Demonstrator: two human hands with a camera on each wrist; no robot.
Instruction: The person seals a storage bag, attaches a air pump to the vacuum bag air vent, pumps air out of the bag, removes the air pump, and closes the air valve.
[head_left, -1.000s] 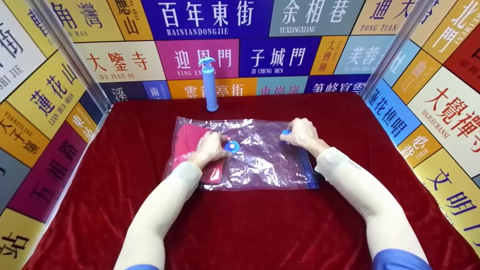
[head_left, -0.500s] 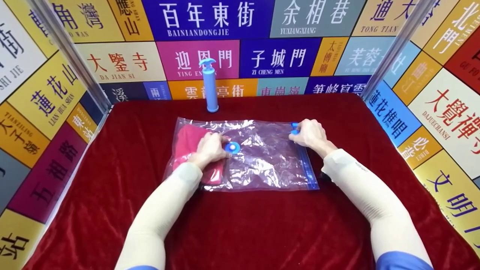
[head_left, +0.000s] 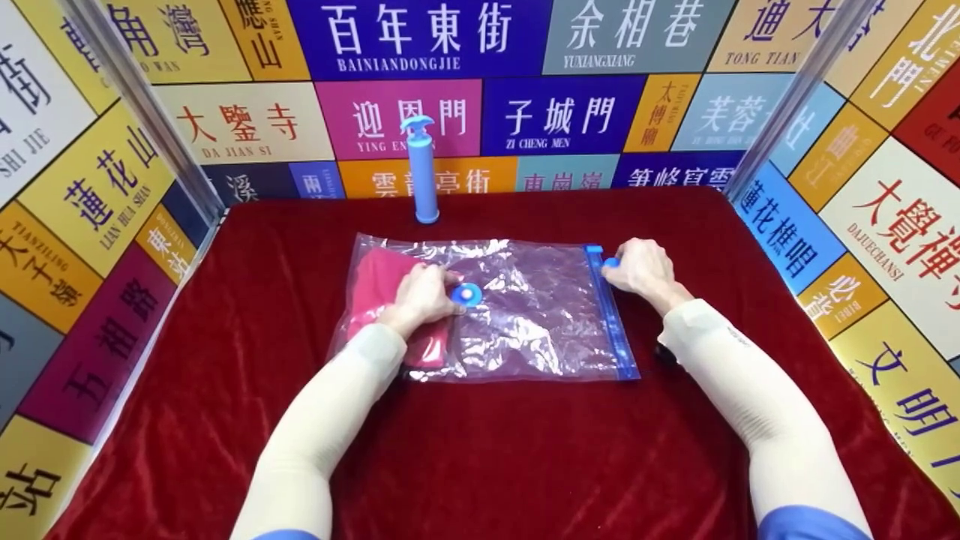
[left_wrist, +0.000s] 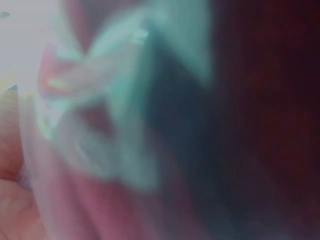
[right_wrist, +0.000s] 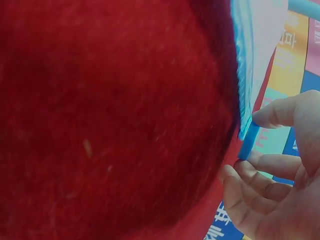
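A clear vacuum storage bag (head_left: 525, 330) lies flat on the red cloth, a folded pink cloth (head_left: 379, 281) inside its left end. A round blue valve (head_left: 466, 295) sits on its upper face. My left hand (head_left: 424, 296) holds the bag at the valve's left edge, thumb and fingers on either side. In the left wrist view the shiny film is blurred. My right hand (head_left: 641, 266), just past the bag's blue zip edge (head_left: 615, 322), pinches a small blue cap (right_wrist: 248, 142) between thumb and fingers. A blue zip slider (head_left: 592, 249) sits at the zip's far end.
A light-blue hand pump (head_left: 423, 176) stands upright behind the bag, near the back of the table. Dark red velvet (head_left: 525, 457) covers the table. Printed panels (head_left: 405, 116) wall the back and both sides, with metal posts at the rear corners.
My right hand has moved right with the small blue cap, from over the bag to beyond its zip edge, baring the slider. My left hand stays at the valve.
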